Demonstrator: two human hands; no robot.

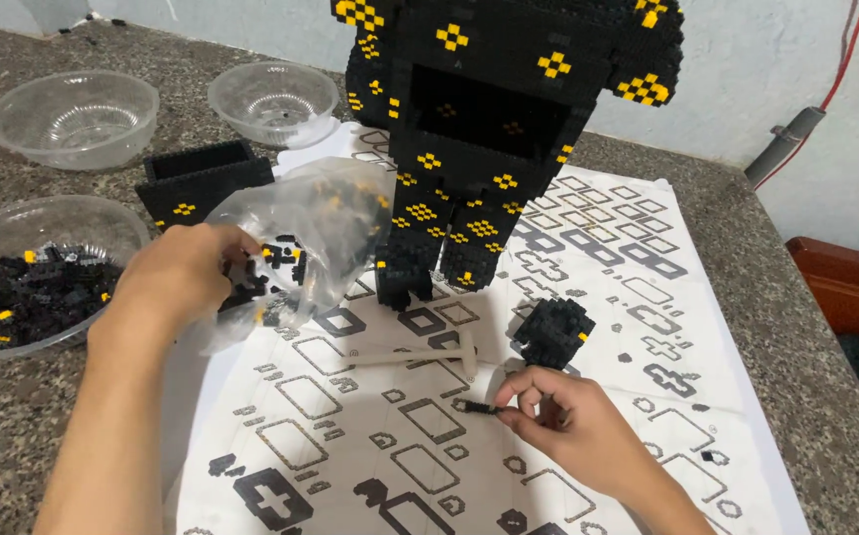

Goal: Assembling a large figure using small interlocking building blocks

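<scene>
A crumpled clear plastic bag (301, 233) of black bricks is held up; a small black brick (479, 407) is pinched.

left grip (180, 272) clenched, right grip (563, 416) pinching

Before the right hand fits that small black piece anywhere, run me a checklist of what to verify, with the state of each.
1. Small black piece pinched in right hand fingers: ok.
2. Left hand gripping the clear plastic bag of bricks: ok.
3. Instruction sheet flat and readable: ok.
4. Tall black-and-yellow brick figure upright on the sheet: ok.
5. Small black brick assembly within reach of the right hand: ok.
6. Piece's orientation: cannot tell.
</scene>
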